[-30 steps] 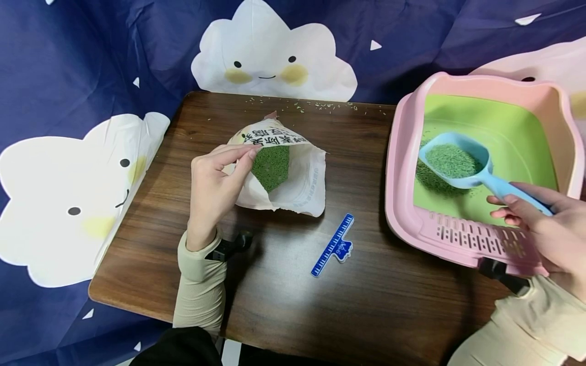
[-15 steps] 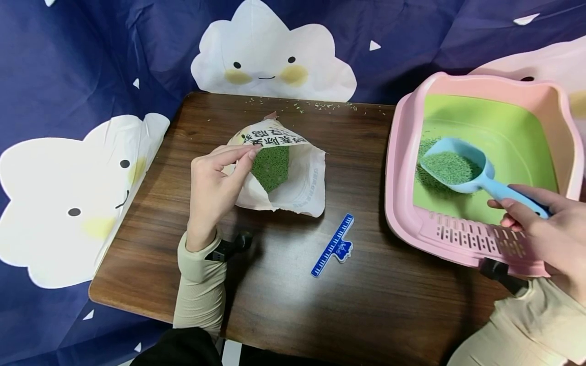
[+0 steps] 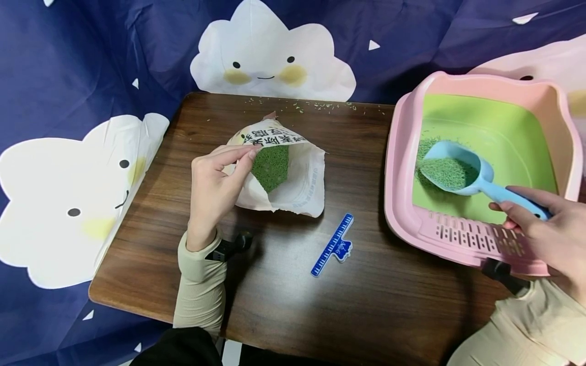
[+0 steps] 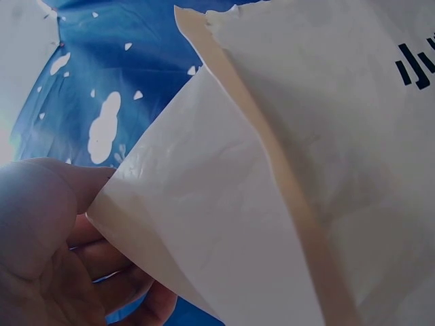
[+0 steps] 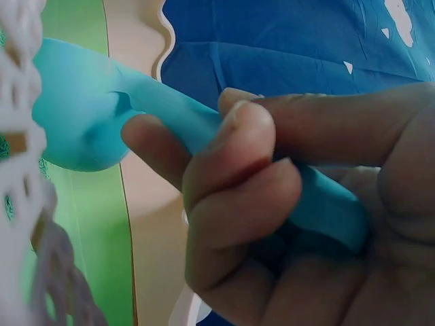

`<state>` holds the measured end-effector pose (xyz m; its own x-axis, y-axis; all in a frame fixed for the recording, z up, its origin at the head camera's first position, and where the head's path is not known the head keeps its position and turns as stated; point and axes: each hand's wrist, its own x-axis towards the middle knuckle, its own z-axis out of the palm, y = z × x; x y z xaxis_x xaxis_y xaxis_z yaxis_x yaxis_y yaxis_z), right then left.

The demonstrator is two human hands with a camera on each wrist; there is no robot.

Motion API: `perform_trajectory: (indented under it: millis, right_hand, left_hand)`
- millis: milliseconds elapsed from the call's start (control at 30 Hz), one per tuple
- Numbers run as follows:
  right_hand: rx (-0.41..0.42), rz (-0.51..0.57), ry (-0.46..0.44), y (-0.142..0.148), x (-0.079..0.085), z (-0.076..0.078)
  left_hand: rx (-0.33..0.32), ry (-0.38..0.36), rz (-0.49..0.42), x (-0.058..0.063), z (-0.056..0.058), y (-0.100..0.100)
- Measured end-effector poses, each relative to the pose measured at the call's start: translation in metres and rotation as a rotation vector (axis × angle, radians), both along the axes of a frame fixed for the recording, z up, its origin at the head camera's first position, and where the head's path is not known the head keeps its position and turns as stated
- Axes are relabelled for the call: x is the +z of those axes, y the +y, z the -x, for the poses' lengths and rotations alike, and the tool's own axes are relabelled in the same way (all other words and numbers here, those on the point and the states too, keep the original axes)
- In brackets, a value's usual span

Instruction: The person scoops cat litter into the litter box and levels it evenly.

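Observation:
On the left, my left hand [image 3: 217, 188] pinches the torn upper edge of a white paper-like bag [image 3: 309, 178] between thumb and index finger. The bag's mouth gapes toward me, with green pellet litter [image 3: 271, 166] inside; the left wrist view shows the pinched corner of the bag [image 4: 197, 197] close up. My right hand [image 3: 549, 229] grips the handle of a light-blue scoop [image 3: 486, 178], its fingers curled round it in the right wrist view. Green pellets fill part of the scoop, which tips toward its front lip, low over a pile of pellets in the pink litter box [image 3: 398, 173].
A blue ruler-like clip [image 3: 333, 245] lies on the brown wooden table [image 3: 274, 295] between bag and box. Loose pellets [image 3: 316, 105] are scattered along the table's far edge. The box has a green floor and a slotted pink front ledge [image 3: 476, 236]. Behind hangs a blue cloud-patterned cloth [image 3: 384, 25].
The scoop has lowered slightly and tilted forward and left, its pellets shifting toward the lip above the pile. My left hand and the bag have stayed still.

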<state>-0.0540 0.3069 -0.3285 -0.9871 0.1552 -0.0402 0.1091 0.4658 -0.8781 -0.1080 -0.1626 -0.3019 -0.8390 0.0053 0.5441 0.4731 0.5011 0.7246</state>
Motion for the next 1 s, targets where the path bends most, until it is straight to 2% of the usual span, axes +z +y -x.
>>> perform_trajectory:
  millis: [167,367,600,700,1000]
  right_hand:
    - [0.002,-0.02,0.026,-0.0006,0.002,-0.0012]
    - [0.009,-0.155,0.017,0.0003,0.0044,-0.0027]
    - [-0.022,-0.275,0.027,-0.0006,0.0052,-0.0044]
    - [-0.022,-0.294,0.044,-0.0005,0.0051,-0.0056]
    - [-0.035,-0.218,0.115,0.0042,-0.0005,-0.0085]
  left_hand:
    - [0.005,0.001,0.007,0.0001,-0.0002,0.0001]
    - [0.002,0.006,0.01,-0.0002,-0.0003,0.0004]
    - [-0.002,0.008,0.005,-0.0009,0.0001,0.0011]
    - [-0.001,0.008,0.005,-0.001,0.0001,0.0011]
    - [0.003,-0.004,0.011,-0.0003,-0.0001,0.0007]
